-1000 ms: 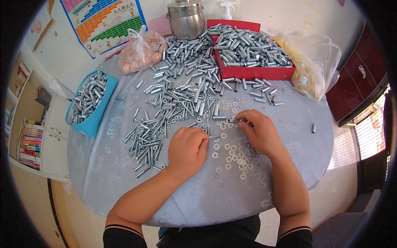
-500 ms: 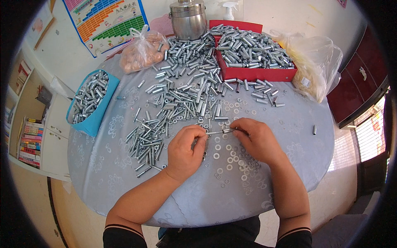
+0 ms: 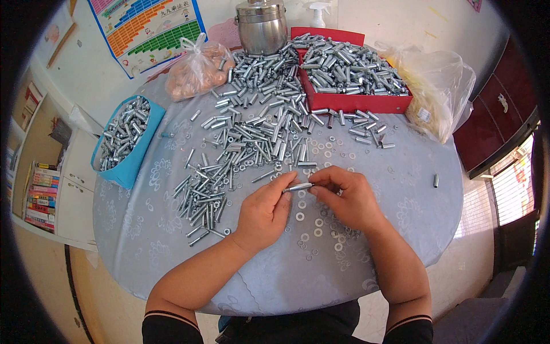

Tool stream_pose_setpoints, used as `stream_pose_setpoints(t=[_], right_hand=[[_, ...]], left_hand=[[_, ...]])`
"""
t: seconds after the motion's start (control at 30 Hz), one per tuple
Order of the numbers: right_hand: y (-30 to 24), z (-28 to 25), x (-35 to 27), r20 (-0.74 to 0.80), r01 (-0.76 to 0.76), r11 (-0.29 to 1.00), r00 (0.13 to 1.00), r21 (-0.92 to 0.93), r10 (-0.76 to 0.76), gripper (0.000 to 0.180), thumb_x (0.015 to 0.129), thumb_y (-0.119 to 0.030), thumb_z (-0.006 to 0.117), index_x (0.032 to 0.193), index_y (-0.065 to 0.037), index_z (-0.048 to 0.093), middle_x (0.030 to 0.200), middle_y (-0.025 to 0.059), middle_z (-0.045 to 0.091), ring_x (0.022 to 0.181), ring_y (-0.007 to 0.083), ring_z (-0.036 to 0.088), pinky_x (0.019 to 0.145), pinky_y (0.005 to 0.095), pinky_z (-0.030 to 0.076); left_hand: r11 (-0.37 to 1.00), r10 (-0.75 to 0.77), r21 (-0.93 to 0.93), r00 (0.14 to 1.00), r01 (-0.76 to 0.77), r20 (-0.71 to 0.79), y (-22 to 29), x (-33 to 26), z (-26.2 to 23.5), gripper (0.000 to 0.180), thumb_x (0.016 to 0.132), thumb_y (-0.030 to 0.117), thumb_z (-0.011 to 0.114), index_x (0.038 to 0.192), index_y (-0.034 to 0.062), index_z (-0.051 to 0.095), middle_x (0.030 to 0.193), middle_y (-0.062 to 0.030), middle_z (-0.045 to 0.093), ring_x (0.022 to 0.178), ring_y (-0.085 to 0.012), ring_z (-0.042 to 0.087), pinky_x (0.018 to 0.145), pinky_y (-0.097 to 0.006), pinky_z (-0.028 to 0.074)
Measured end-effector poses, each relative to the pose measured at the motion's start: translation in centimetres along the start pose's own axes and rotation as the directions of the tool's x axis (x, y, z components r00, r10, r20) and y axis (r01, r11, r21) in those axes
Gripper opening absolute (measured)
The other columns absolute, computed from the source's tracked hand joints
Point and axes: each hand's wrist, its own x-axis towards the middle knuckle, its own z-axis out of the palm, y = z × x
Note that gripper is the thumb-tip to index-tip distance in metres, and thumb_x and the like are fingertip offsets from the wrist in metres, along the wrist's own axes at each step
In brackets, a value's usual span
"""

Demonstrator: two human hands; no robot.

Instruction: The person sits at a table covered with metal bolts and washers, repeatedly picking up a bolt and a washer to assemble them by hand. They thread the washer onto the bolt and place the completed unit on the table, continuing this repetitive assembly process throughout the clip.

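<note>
Above the middle of the table, my left hand is closed on one end of a bolt with a metal sleeve around it. My right hand pinches the other end of the sleeve, fingers bent. The fingertips hide both ends of the piece. Just beyond and to the left of my hands lies a pile of bare bolts with nuts among it. Flat washers are scattered on the cloth beneath and between my hands. Farther back spreads a heap of loose metal sleeves.
A red box full of sleeved bolts stands at the back, beside a clear plastic bag. At the left is a blue bin of similar pieces. A tied bag and a steel pot stand behind. One piece lies far right.
The sleeve in my right hand has slid left over the bolt held in my left hand. Both hands have come closer together, the right moving left.
</note>
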Motion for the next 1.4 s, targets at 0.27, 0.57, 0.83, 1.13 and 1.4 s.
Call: stream_pose_setpoints(t=[0.27,0.57,0.83,1.13,1.4], right_hand=[[0.4,0.6,0.0,-0.096,0.007,0.99,0.995,0.142,0.007,0.013,0.086,-0.004,0.068,0.097,0.001,0.066,0.083,0.0043,0.067,0.073,0.0088,0.06,0.066,0.0238,0.05],[0.6,0.2,0.3,-0.017,-0.089,0.939,0.995,0.332,0.1,0.011,0.089,-0.009,0.067,0.093,0.001,0.063,0.077,0.0011,0.062,0.068,0.0071,0.056,0.062,0.0232,0.048],[1.4,-0.3,0.7,-0.013,0.144,0.923,0.987,-0.357,-0.159,0.015,0.084,-0.014,0.067,0.096,-0.006,0.067,0.086,0.0085,0.064,0.076,0.025,0.063,0.068,0.0346,0.051],[1.8,0.4,0.7,0.097,0.144,0.831,0.989,-0.537,-0.109,0.016,0.082,-0.015,0.065,0.096,-0.008,0.067,0.095,0.0096,0.061,0.089,0.0301,0.062,0.076,0.0402,0.05],[1.3,0.0,0.5,-0.023,0.011,0.909,0.999,-0.417,-0.023,0.014,0.082,-0.012,0.067,0.094,-0.005,0.064,0.088,0.0121,0.063,0.079,0.0271,0.063,0.07,0.0376,0.049]], left_hand=[[0.993,0.067,-0.102,0.998,-0.066,0.0,0.2,0.0,0.1,0.033,0.085,0.004,0.064,0.117,0.0022,0.06,0.094,-0.0132,0.067,0.077,-0.0242,0.066,0.067,-0.032,0.052],[0.961,-0.136,-0.244,0.991,0.13,-0.007,-0.7,-0.4,0.0,0.022,0.09,0.006,0.063,0.111,-0.002,0.061,0.094,-0.0078,0.066,0.078,-0.0131,0.065,0.07,-0.023,0.051],[0.884,-0.25,-0.417,0.967,0.213,-0.038,-1.1,-0.5,0.1,0.022,0.094,0.006,0.058,0.114,-0.0019,0.059,0.095,-0.0077,0.066,0.08,-0.0111,0.065,0.071,-0.023,0.053],[0.88,-0.259,-0.424,0.965,0.214,-0.05,-0.8,-0.3,0.1,0.021,0.093,0.004,0.058,0.113,-0.0021,0.06,0.091,-0.007,0.067,0.08,-0.0104,0.065,0.072,-0.023,0.053],[0.892,-0.237,-0.406,0.97,0.198,-0.048,-1.4,-0.5,0.2,0.019,0.089,-0.002,0.06,0.108,-0.0012,0.059,0.09,-0.0064,0.067,0.081,-0.0103,0.065,0.072,-0.023,0.052]])
